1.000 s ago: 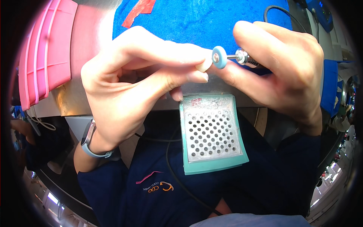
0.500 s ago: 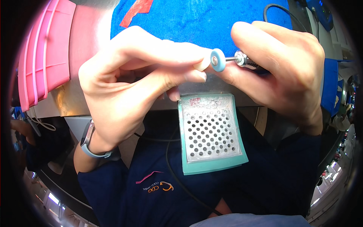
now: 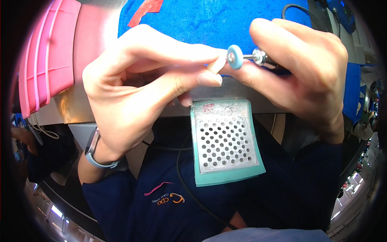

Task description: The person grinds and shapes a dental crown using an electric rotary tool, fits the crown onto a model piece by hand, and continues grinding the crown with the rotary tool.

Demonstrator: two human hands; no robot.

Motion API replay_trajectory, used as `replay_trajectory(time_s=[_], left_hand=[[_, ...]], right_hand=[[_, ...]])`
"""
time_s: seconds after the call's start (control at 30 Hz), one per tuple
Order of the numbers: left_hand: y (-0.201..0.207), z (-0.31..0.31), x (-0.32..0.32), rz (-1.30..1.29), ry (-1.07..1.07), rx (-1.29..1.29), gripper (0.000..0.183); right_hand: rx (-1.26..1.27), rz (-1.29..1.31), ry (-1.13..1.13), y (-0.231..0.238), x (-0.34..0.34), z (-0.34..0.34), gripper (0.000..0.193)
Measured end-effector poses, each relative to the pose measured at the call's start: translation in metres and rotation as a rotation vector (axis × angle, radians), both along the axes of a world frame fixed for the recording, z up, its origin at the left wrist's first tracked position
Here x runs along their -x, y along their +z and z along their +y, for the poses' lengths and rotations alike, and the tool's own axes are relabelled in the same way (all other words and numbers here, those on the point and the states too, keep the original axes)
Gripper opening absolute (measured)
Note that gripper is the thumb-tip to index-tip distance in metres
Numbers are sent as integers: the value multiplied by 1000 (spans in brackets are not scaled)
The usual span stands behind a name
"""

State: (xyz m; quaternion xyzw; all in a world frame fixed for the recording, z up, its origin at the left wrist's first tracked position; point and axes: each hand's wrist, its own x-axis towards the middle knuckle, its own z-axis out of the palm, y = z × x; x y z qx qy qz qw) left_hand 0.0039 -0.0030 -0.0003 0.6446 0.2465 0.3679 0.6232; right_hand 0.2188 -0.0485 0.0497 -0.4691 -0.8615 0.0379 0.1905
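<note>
Between the thumb and forefinger of my left hand [image 3: 129,84] is a small cream-white piece that looks like a dental crown [image 3: 218,64]; the fingers hide part of it. My right hand [image 3: 306,68] is closed round a rotary handpiece [image 3: 262,57] with a metal collar. On its thin shank sits a pale blue polishing wheel [image 3: 235,57], just right of the crown with a narrow gap between them. Both hands are close together, the right thumb reaching under the wheel toward the left fingertips.
Below the hands, a green-framed tray with a perforated metal plate [image 3: 225,141] juts from the bench edge. A blue towel [image 3: 193,24] lies beyond, bearing a red strip [image 3: 146,11]. At left stands a pink ribbed tray [image 3: 48,56]. A dark cable [image 3: 180,173] hangs across my lap.
The polishing wheel has shifted slightly up and right, away from the crown, which now shows more between my left fingertips. My right hand moved with it; the left is nearly still.
</note>
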Motion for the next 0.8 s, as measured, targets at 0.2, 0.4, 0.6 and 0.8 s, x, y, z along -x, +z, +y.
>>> replay_trajectory(time_s=[0.2, 0.4, 0.6, 0.8], left_hand=[[1, 3, 2, 10, -47, -116, 18], [1, 1, 1, 32, -16, -74, 16], [1, 2, 1, 29, -43, -58, 14], [0, 3, 3, 35, -63, -119, 15]], right_hand=[[14, 10, 14, 3, 3, -1, 29], [1, -27, 21, 3, 5, -4, 31], [-15, 9, 25, 0, 4, -5, 28], [2, 2, 11, 1, 4, -2, 27]])
